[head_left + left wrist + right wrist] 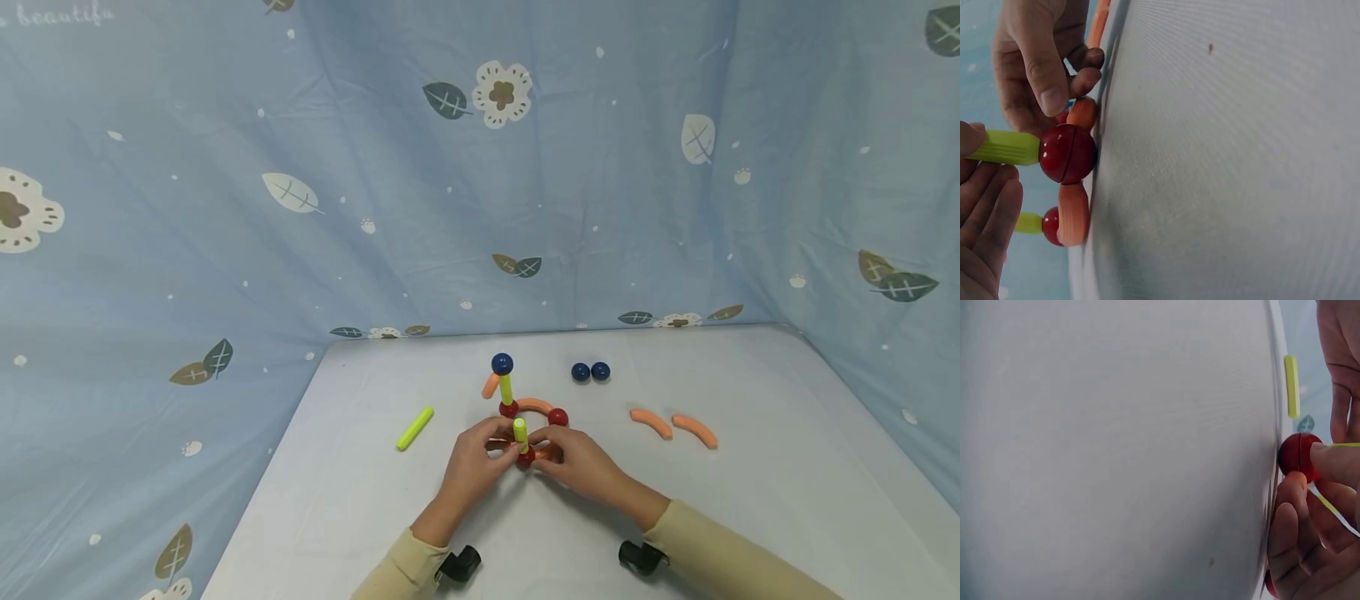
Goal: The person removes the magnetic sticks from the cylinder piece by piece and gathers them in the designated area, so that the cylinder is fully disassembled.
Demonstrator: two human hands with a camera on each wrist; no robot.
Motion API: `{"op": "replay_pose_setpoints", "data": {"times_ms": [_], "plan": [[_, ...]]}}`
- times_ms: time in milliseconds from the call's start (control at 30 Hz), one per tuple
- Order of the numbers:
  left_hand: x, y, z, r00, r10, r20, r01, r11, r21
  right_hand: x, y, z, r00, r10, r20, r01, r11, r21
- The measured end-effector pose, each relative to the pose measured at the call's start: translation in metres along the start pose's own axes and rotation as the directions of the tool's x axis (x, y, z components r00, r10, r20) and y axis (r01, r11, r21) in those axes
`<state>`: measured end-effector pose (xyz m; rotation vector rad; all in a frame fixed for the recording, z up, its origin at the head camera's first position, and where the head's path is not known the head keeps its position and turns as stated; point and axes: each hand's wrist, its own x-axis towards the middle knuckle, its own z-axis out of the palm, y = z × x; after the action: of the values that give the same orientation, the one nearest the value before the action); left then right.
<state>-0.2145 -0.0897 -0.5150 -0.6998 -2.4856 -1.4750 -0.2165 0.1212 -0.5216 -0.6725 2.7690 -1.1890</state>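
While left fingers (999,215) pinch a ridged lime rod (1010,148), right fingers (1285,531) grip an orange arc (1083,114) beside a glossy red ball (1067,153).

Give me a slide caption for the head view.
Left hand and right hand flank a red ball bearing an upright yellow-green stick.

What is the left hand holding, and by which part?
The left hand pinches the green stick partway along its length, above the red ball.
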Motion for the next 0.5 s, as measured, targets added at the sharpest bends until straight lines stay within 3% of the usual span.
{"op": "replay_pose_setpoints", "data": {"times_ms": [500], "plan": [[-0.0011, -0.0019, 0.0015, 1.000, -0.028, 0.012, 0.028, 1.000, -0.005, 0.0088, -0.0003, 0.0066, 1.000, 0.010, -0.004, -0.010, 1.000, -0.014]]}}
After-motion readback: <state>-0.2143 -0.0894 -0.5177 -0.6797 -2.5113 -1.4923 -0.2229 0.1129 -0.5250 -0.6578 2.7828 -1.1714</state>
